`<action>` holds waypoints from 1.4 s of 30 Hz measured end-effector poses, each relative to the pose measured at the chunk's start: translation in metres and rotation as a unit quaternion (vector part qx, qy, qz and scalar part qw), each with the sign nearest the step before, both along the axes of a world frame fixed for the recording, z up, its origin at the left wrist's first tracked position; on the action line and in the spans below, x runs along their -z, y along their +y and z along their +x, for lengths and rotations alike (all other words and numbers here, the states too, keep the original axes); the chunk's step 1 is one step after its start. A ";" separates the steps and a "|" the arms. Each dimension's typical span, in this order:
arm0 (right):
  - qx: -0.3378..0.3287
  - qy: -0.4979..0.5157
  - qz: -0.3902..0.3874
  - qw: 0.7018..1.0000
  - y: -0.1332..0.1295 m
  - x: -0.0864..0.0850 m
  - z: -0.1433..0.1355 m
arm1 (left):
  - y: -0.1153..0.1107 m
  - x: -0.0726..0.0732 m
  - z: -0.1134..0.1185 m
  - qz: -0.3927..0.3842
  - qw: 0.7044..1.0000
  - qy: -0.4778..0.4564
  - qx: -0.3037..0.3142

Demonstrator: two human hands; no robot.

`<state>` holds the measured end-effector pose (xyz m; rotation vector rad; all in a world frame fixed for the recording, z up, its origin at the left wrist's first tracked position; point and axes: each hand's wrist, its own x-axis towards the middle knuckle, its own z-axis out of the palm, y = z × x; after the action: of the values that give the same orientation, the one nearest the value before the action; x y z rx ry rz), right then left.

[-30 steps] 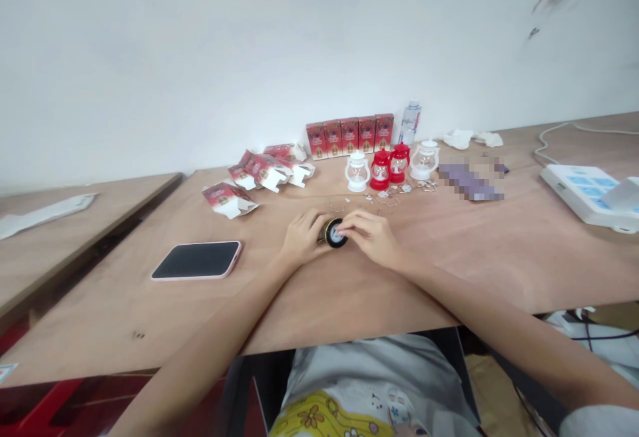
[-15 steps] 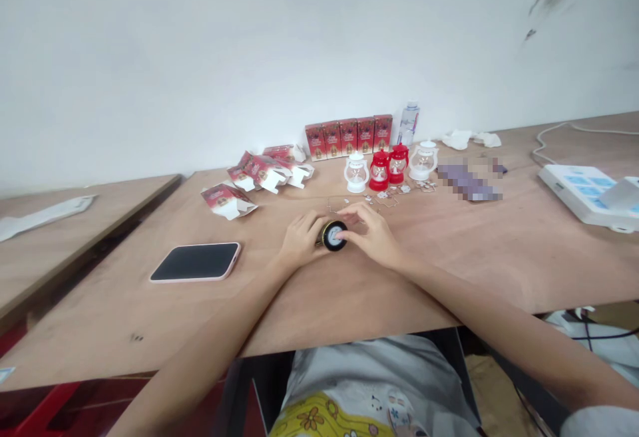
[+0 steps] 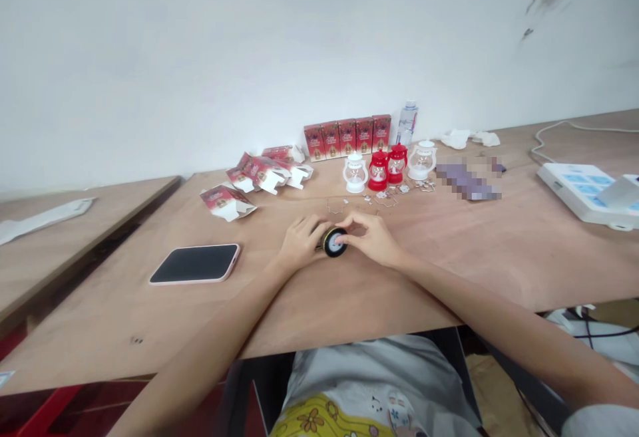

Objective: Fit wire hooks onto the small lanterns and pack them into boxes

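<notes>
Gripping a dark cylinder (image 3: pixel 330 243) is the left hand (image 3: pixel 300 243).

We record both hands at one black cylinder. Our left hand (image 3: pixel 301 243) is wrapped about its left side, knuckles up, the fingers over the far side; the fingertips are hidden. Our right hand (image 3: pixel 375 241) sits just right of the cylinder, palm turned toward it, forefinger arched to the rim, thumb (image 3: pixel 351 241) extended with its tip on the end face. We cannot read how hard it presses. Our left forearm (image 3: pixel 234 320) slants from lower left up to the cylinder; our right forearm (image 3: pixel 479 300) slants from lower right. Both wrists look nearly straight.
</notes>
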<state>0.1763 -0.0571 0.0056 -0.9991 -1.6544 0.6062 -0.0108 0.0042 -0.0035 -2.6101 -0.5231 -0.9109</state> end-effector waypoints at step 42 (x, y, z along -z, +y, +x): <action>0.023 -0.145 0.199 0.969 0.007 0.019 0.005 | 0.000 -0.002 0.003 -0.034 0.991 -0.113 -0.066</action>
<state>0.1814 -0.0499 -0.0133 -0.8535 -1.9068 0.0841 -0.0079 0.0046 -0.0015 -2.5095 -0.7870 -1.1707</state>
